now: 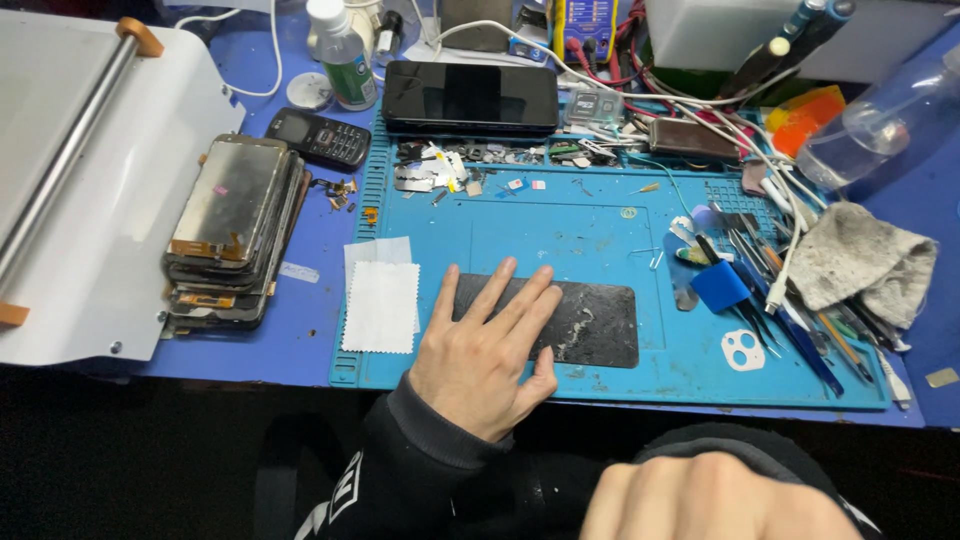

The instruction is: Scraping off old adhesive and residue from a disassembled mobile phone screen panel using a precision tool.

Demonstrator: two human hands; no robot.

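**Bench state: left hand flat on black panel**

Nearest the lens: right hand (pixel 715 498), bottom edge of frame, blurred, knuckles up. Fingers look curled into a loose fist; cannot tell whether anything is inside it. It hangs in front of the bench edge, touching nothing on the mat.

Left hand (pixel 487 347), dark sleeve, lies palm down with fingers spread and straight, not gripping. Fingertips and palm press on the left end of a black panel (pixel 590 322), a flat, rounded rectangle with pale scuffs and residue on its right half. Panel lies lengthwise on the blue work mat (pixel 560 225), near the mat's front edge, about centre.

Just left of the hand: white wipe (pixel 381 305), overlapping the mat's left rim. Further left, off the mat: stack of phone screens (pixel 233 228) beside a white machine (pixel 90 170). A small keypad phone (pixel 319 138) sits behind the stack.

Mat rear edge: black smartphone (pixel 470 97), face up, screen dark. Right side: tweezers and tools (pixel 780 300), grey rag (pixel 865 260), clear bottle (pixel 880 115).
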